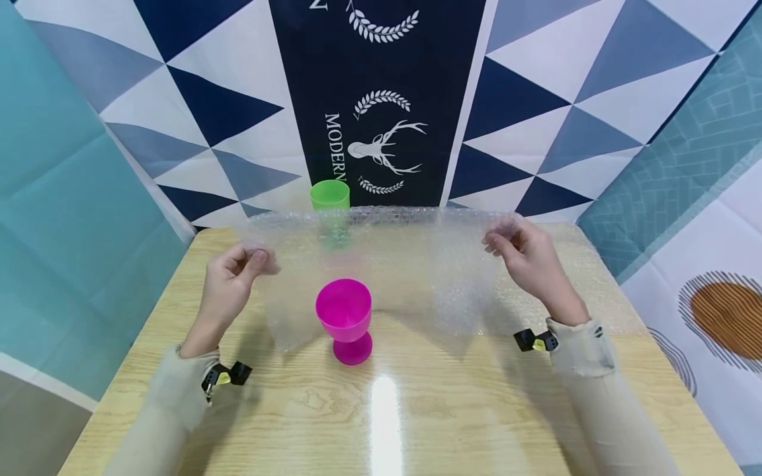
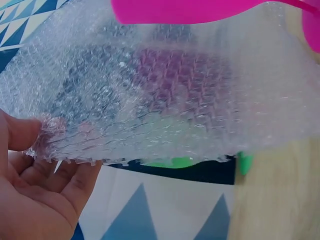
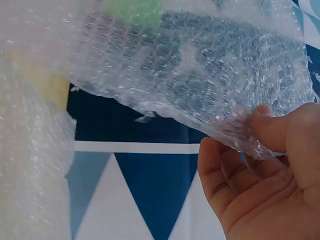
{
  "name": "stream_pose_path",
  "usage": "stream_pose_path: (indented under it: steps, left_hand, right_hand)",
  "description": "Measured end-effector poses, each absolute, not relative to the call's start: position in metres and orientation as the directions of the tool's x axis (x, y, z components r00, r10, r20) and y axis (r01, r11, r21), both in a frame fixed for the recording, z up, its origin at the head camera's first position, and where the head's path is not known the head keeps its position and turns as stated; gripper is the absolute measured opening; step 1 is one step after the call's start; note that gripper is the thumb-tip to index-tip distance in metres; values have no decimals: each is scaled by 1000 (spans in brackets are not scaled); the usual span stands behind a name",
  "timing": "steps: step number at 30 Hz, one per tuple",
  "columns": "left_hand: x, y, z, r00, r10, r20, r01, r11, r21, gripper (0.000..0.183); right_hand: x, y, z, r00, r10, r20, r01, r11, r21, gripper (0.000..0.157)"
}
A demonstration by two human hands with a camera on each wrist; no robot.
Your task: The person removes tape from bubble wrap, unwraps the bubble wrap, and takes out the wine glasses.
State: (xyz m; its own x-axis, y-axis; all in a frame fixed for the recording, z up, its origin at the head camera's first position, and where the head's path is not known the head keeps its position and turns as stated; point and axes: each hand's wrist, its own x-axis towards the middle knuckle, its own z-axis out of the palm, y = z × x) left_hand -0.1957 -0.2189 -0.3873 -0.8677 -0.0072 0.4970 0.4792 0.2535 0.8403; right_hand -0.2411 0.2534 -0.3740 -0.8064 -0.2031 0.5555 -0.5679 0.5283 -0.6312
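A clear sheet of bubble wrap (image 1: pixel 399 258) hangs stretched between both hands above the table. My left hand (image 1: pixel 232 277) pinches its left upper corner between thumb and fingers. The right upper corner is pinched by my right hand (image 1: pixel 532 258). In front of the sheet, between the hands, a pink goblet (image 1: pixel 344 307) stands upright on its foot, touched by neither hand. Behind the wrap is a green goblet (image 1: pixel 330 193); its rim shows above the edge and its lower part is blurred through the plastic. A pinkish blur also shows through the sheet.
More bubble wrap (image 1: pixel 571 284) lies flat on the right of the wood-grain table (image 1: pixel 297 416). A patterned cloth wall (image 1: pixel 381 99) rises right behind the table, with a teal panel (image 1: pixel 77 198) on the left and a printed cloth (image 1: pixel 714 311) on the right.
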Motion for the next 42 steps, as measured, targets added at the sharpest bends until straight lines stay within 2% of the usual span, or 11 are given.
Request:
stream_pose_path:
  steps: [4,10,16,20,24,29,33,36,39,42]
  left_hand:
    - [-198,-217,-394,-875,-11,485,473,194,859,27]
    - [-199,-219,-410,-888,60,457,460,147,876,29]
    - [-194,-224,-437,-934,118,337,357,307,882,30]
    - [-188,-227,-451,-962,124,244,271,311,911,26]
    - [-183,-228,-461,-978,105,182,204,262,943,29]
    - [-177,-230,-471,-981,108,160,186,304,935,33]
    - [-171,-233,-482,-974,153,166,210,349,913,37]
    - [-167,-234,-490,-971,160,180,227,358,906,30]
    - [-166,-235,-495,-977,127,172,206,338,918,27]
    - [-166,-233,-494,-989,42,142,147,348,926,35]
  right_hand:
    - [-239,251,-383,-838,-195,510,-536,472,-699,16]
    - [-239,252,-403,-910,-237,339,-410,410,-815,43]
    - [-235,254,-422,-930,-289,228,-313,294,-903,60]
    - [-232,256,-435,-928,-302,219,-282,182,-942,65]
    - [-227,253,-449,-904,-362,227,-287,120,-950,64]
    - [-220,246,-466,-887,-436,152,-268,219,-938,52]
    - [-214,243,-476,-896,-438,78,-236,320,-917,42]
    - [-211,242,-482,-901,-429,67,-227,333,-915,35]
    - [-211,243,-484,-916,-390,89,-223,314,-923,32]
    - [-212,245,-482,-940,-326,104,-219,340,-915,29]
